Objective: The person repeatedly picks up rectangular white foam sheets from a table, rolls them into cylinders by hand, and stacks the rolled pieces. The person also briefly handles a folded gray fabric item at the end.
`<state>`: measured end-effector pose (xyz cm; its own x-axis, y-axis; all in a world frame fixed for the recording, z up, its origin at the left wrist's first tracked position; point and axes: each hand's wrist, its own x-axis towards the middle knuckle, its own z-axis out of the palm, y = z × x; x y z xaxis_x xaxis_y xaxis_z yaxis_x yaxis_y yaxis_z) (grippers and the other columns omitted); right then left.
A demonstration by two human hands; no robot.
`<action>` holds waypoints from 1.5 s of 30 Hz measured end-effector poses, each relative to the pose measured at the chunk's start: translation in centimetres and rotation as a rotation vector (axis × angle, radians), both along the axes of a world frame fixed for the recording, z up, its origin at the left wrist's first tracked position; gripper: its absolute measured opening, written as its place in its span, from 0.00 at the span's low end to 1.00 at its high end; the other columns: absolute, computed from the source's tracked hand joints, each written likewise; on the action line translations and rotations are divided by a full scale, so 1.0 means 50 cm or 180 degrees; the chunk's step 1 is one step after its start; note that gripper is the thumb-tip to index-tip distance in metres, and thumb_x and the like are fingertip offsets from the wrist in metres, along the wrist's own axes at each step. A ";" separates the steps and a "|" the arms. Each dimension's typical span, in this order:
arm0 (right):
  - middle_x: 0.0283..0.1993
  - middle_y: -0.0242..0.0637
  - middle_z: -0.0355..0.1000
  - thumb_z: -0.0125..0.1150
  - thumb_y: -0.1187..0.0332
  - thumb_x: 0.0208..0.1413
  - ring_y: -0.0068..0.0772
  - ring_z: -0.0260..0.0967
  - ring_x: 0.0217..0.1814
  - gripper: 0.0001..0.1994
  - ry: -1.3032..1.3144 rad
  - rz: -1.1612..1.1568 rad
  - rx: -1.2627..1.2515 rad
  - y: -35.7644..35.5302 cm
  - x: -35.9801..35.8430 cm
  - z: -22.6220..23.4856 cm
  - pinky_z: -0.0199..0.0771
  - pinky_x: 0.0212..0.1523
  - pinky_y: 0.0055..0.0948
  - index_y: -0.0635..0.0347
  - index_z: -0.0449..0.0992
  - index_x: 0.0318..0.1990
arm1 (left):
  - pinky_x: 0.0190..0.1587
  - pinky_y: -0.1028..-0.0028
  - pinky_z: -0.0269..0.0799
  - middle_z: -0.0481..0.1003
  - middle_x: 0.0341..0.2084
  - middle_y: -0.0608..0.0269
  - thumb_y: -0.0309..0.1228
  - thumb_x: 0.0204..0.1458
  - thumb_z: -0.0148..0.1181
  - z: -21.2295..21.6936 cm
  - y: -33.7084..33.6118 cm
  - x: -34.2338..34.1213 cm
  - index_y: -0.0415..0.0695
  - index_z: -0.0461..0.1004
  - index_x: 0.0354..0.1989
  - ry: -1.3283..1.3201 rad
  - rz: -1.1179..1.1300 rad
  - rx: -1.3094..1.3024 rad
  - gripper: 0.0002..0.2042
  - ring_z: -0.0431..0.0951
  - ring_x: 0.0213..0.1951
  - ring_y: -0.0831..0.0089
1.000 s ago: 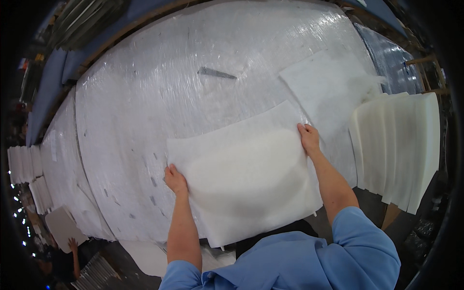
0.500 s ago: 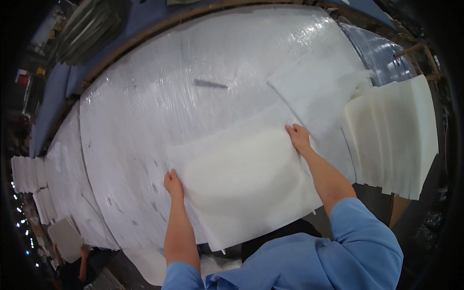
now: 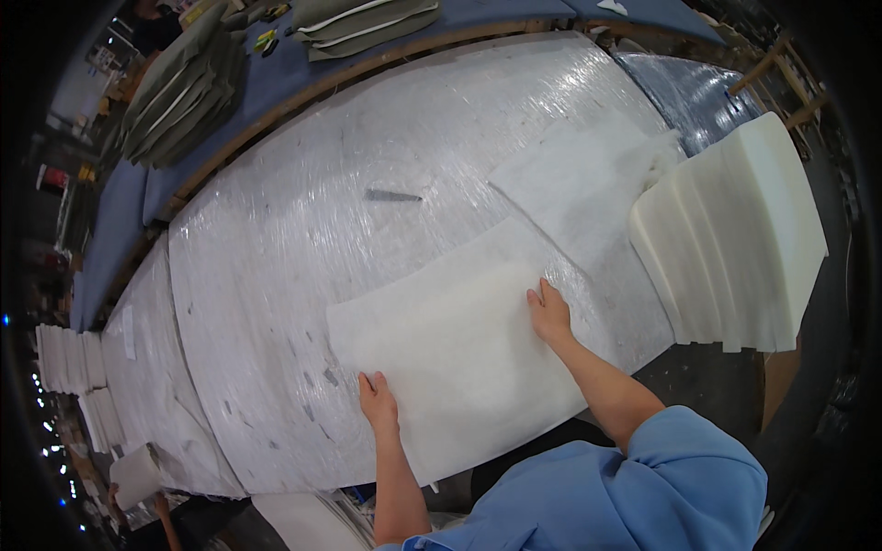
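left hand (image 3: 378, 400): flat, fingers spread on the near-left edge of the white foam sheet (image 3: 459, 354)
right hand (image 3: 549, 312): flat too, fingers together on its right side
sheet: lies on the plastic-wrapped table (image 3: 303, 220), near end overhanging
risk: imo it slides on that slick wrap, or creases if one palm pushes harder
also: foam stack (image 3: 735, 248) sits near, easy to bump

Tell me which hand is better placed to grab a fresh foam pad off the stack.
Right, most likely. The right hand rests flat on the white sheet on the side facing the foam pad stack. The left hand lies on the sheet's near-left edge, farther away.
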<state>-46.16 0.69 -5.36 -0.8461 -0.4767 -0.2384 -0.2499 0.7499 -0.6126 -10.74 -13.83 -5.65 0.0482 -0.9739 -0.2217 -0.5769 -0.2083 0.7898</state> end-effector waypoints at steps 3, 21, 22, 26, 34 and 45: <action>0.59 0.58 0.74 0.49 0.48 0.69 0.59 0.70 0.63 0.32 -0.0125 -0.0081 0.0118 -0.015 -0.006 -0.001 0.67 0.65 0.47 0.69 0.69 0.66 | 0.61 0.69 0.68 0.77 0.53 0.53 0.43 0.68 0.54 0.004 -0.027 -0.023 0.30 0.71 0.61 0.0026 0.0126 0.0667 0.26 0.75 0.54 0.67; 0.42 0.53 0.81 0.36 0.31 0.66 0.57 0.77 0.50 0.41 -0.0458 -0.1048 0.0812 -0.086 -0.051 -0.050 0.72 0.54 0.47 0.60 0.86 0.41 | 0.56 0.68 0.71 0.79 0.51 0.48 0.59 0.68 0.43 -0.086 -0.113 -0.033 0.24 0.74 0.54 0.1012 0.1456 0.1546 0.38 0.77 0.52 0.62; 0.41 0.52 0.82 0.36 0.31 0.66 0.57 0.77 0.48 0.41 -0.0430 -0.1103 0.0787 -0.089 -0.047 -0.055 0.72 0.54 0.47 0.61 0.86 0.41 | 0.56 0.68 0.71 0.79 0.50 0.48 0.59 0.68 0.43 -0.089 -0.116 -0.033 0.24 0.75 0.53 0.0839 0.1491 0.1585 0.39 0.77 0.51 0.62; 0.38 0.52 0.82 0.38 0.32 0.67 0.54 0.78 0.45 0.41 -0.0380 -0.1152 0.0420 -0.095 -0.037 -0.064 0.73 0.50 0.45 0.64 0.86 0.39 | 0.56 0.67 0.69 0.79 0.49 0.47 0.59 0.68 0.42 -0.099 -0.120 -0.036 0.24 0.76 0.51 0.0953 0.1516 0.1429 0.39 0.77 0.49 0.61; 0.39 0.54 0.81 0.37 0.32 0.67 0.54 0.77 0.46 0.42 -0.0689 -0.1153 0.0232 -0.092 -0.043 -0.063 0.71 0.53 0.44 0.68 0.84 0.39 | 0.65 0.66 0.65 0.69 0.65 0.50 0.60 0.69 0.39 -0.069 -0.122 -0.014 0.32 0.65 0.67 0.1205 0.1261 0.1786 0.39 0.70 0.64 0.61; 0.46 0.54 0.81 0.37 0.30 0.66 0.50 0.78 0.53 0.42 -0.0917 0.0191 0.0708 -0.081 -0.198 0.051 0.72 0.57 0.43 0.65 0.83 0.48 | 0.49 0.62 0.75 0.82 0.40 0.51 0.52 0.67 0.50 0.000 -0.193 0.019 0.36 0.76 0.50 -0.1081 -0.0494 0.0161 0.27 0.82 0.45 0.59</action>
